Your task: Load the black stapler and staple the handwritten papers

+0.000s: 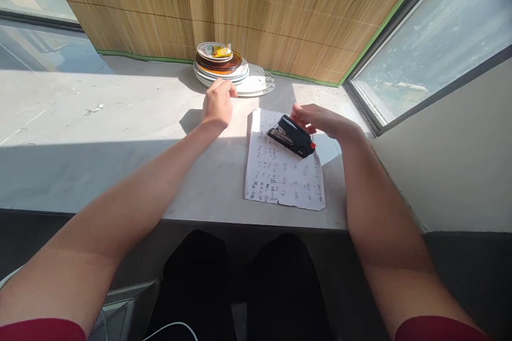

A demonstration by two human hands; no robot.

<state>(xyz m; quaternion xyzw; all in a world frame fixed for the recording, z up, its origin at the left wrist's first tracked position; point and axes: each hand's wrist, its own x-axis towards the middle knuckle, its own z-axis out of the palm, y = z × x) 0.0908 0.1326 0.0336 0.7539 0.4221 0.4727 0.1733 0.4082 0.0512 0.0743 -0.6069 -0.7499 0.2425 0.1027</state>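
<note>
A sheet of handwritten paper lies on the grey ledge. A black stapler with a red end rests on the paper's upper part. My right hand reaches from the right, fingers curled on the stapler's far end. My left hand is stretched forward, fingers curled together, right at the near rim of a stack of plates. Whether it grips a plate is unclear.
The top plate holds something yellow. A bamboo blind backs the ledge, with window panes left and right. A white plate pokes out beside the stack. The ledge's front edge runs above my dark-trousered knees.
</note>
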